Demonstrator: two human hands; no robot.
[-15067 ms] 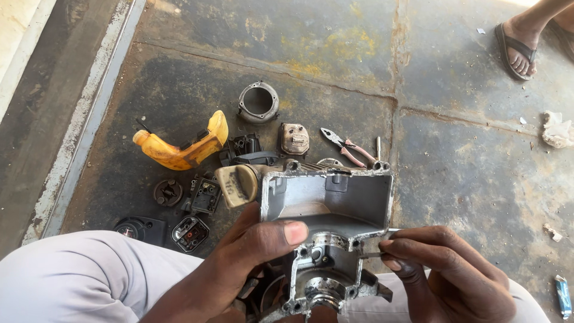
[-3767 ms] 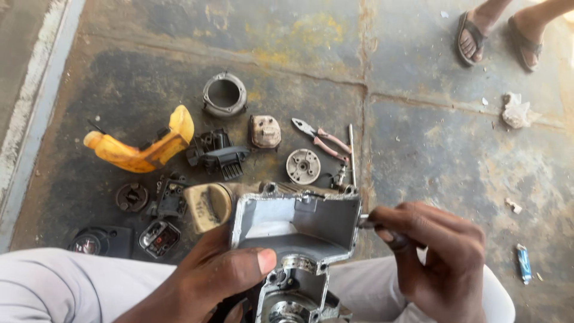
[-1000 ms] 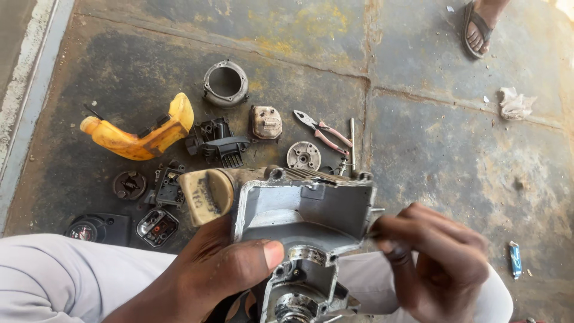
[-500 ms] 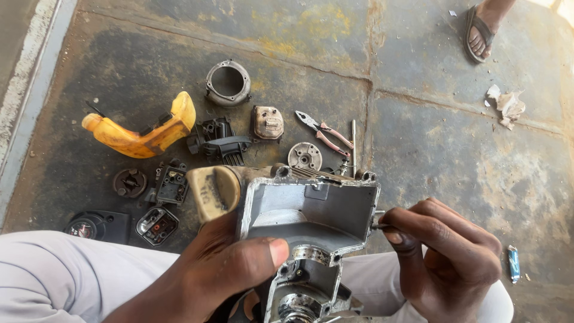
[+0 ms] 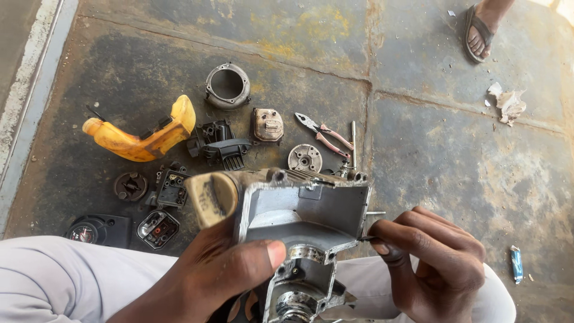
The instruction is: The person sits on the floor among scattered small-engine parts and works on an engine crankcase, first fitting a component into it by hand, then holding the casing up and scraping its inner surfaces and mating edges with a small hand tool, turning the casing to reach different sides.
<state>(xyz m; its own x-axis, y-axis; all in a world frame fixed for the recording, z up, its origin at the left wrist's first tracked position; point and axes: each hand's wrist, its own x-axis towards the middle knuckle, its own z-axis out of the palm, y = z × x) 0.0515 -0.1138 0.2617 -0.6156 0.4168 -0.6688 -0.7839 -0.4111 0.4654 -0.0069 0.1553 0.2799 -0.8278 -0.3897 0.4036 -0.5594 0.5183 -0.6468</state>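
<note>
Left hand [image 5: 230, 272] clamps grey engine housing [image 5: 305, 209]; right hand [image 5: 433, 263] pinches thin tool [image 5: 372, 226], its tip against housing's right edge.

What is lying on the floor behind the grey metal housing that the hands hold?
Behind the grey metal housing, pliers, a round metal disc and a thin rod lie on the floor. The housing covers whatever lies directly beneath it.

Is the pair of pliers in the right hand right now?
No: the pliers lie on the floor beyond the grey metal housing, while the right hand pinches a thin tool at the housing's side.
</note>
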